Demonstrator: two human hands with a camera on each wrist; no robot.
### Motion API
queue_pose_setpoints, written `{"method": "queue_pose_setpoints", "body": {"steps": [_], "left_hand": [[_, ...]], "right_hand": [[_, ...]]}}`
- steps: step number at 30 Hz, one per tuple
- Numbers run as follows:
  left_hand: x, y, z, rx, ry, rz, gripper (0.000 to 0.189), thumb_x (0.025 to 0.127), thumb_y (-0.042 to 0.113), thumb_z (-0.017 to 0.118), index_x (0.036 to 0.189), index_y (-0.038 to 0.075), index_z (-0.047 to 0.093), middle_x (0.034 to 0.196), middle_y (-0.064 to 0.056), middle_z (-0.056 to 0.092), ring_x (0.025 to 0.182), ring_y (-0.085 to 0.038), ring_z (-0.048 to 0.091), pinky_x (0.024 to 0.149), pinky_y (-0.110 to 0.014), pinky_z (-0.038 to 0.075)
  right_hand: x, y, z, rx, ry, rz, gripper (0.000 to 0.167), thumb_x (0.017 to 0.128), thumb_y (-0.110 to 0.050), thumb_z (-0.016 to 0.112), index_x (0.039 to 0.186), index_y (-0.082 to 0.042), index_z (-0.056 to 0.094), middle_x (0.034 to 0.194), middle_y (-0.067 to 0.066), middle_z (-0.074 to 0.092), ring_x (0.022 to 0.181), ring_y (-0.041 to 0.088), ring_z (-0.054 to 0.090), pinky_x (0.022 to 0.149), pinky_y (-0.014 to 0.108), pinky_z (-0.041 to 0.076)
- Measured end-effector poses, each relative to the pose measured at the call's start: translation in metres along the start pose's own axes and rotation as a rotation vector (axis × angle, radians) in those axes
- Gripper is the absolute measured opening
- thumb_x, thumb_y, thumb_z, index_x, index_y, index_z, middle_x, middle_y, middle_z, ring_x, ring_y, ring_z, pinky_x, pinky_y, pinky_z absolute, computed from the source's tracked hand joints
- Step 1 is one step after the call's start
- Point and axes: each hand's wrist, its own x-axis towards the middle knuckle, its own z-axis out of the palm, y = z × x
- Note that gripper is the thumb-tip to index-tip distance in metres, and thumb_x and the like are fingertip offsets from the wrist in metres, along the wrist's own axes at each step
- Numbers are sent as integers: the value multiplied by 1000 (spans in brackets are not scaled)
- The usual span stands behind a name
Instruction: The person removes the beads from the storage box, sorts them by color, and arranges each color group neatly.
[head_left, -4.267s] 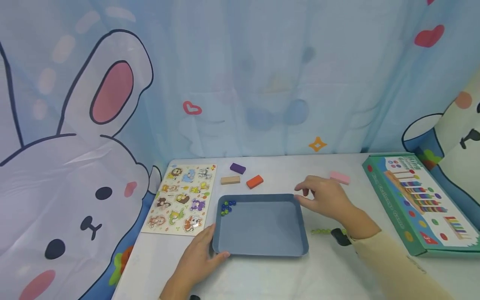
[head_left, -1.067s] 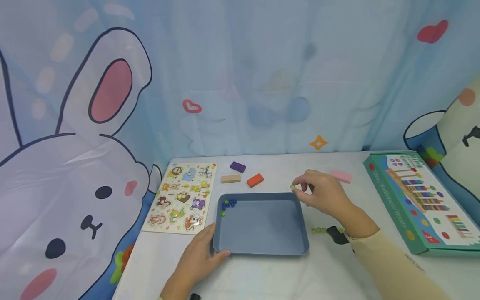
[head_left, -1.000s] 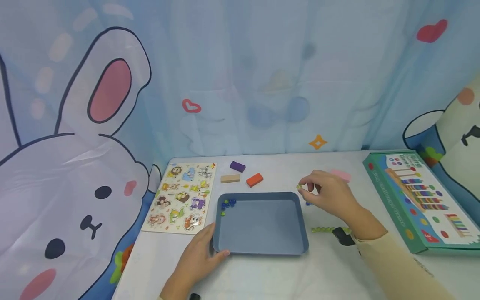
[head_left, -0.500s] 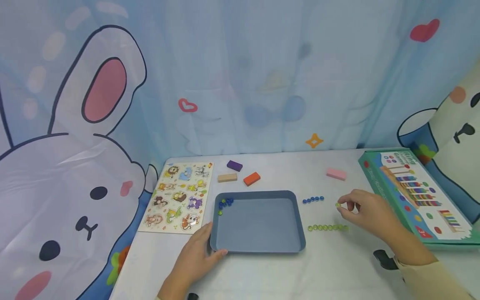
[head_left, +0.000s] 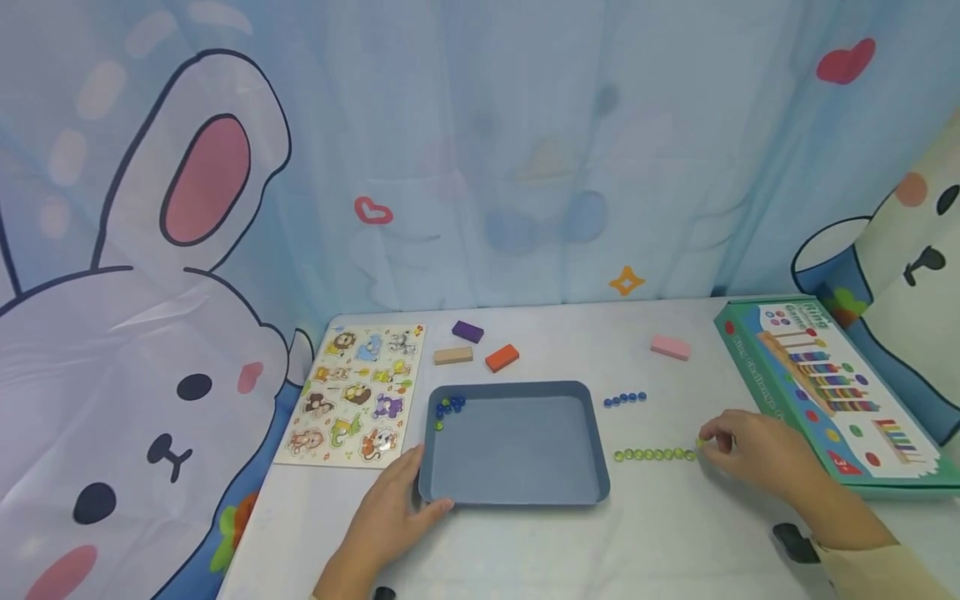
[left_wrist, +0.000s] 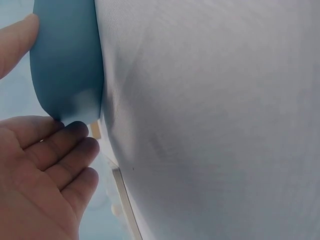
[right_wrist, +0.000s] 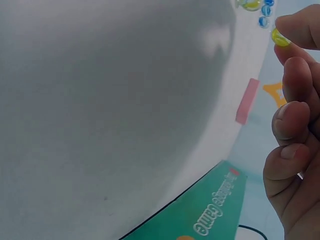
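My right hand (head_left: 765, 457) pinches a yellow-green glass marble (right_wrist: 280, 37) between thumb and index finger, its other fingers curled. It is low over the table at the right end of a row of green marbles (head_left: 654, 455). Behind that row lies a shorter row of blue marbles (head_left: 626, 400). The blue-grey tray (head_left: 517, 454) holds a small cluster of blue and green marbles (head_left: 448, 407) in its far left corner. My left hand (head_left: 386, 518) holds the tray's near left corner, thumb at the front rim and fingers along the left side.
An animal puzzle board (head_left: 352, 400) lies left of the tray. Purple (head_left: 468, 332), tan (head_left: 453, 356) and orange (head_left: 502, 357) blocks lie behind it, a pink block (head_left: 670, 347) farther right. A green game box (head_left: 832, 392) stands at the right, close to my right hand.
My right hand carries a green marble from over the tray's far right corner rightward and down to the green row's end. The tray's cluster has lost green marbles. My left hand stays put.
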Motion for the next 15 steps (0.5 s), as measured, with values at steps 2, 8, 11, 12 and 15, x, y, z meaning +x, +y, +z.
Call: {"method": "queue_pose_setpoints", "body": {"steps": [2, 8, 11, 12, 15], "left_hand": [[0, 0, 0, -5, 0, -3, 100, 87, 58, 79, 161, 4, 39, 165, -13, 45, 152, -36, 44, 126, -56, 37], [0, 1, -1, -7, -1, -7, 99, 87, 57, 80, 160, 4, 39, 165, -14, 45, 152, -37, 44, 126, -56, 38], [0, 1, 0, -7, -3, -7, 100, 87, 58, 79, 161, 5, 39, 165, -14, 44, 152, -37, 44, 126, -56, 37], [0, 0, 0, -6, -3, -6, 100, 87, 59, 79, 161, 5, 39, 165, -14, 44, 152, -37, 44, 126, -56, 38], [0, 0, 0, -10, -6, -7, 101, 87, 60, 78, 161, 5, 38, 165, -14, 44, 152, -37, 43, 126, -56, 37]], "right_hand": [[0, 3, 1, -2, -18, 5, 17, 84, -22, 82, 100, -15, 80, 74, -8, 54, 68, 9, 46, 54, 23, 32], [0, 8, 8, -13, -28, -3, 15, 83, -22, 81, 97, -18, 80, 73, -10, 54, 67, 7, 46, 55, 22, 33], [1, 9, 10, -13, -46, 0, 13, 83, -22, 81, 96, -18, 80, 72, -10, 55, 67, 7, 46, 55, 22, 33], [1, 9, 10, -12, -54, 3, 13, 83, -23, 81, 96, -18, 80, 73, -10, 55, 67, 7, 46, 54, 22, 33], [1, 7, 10, -8, -74, 14, 13, 83, -23, 82, 96, -18, 80, 73, -10, 56, 67, 8, 47, 54, 23, 33]]}}
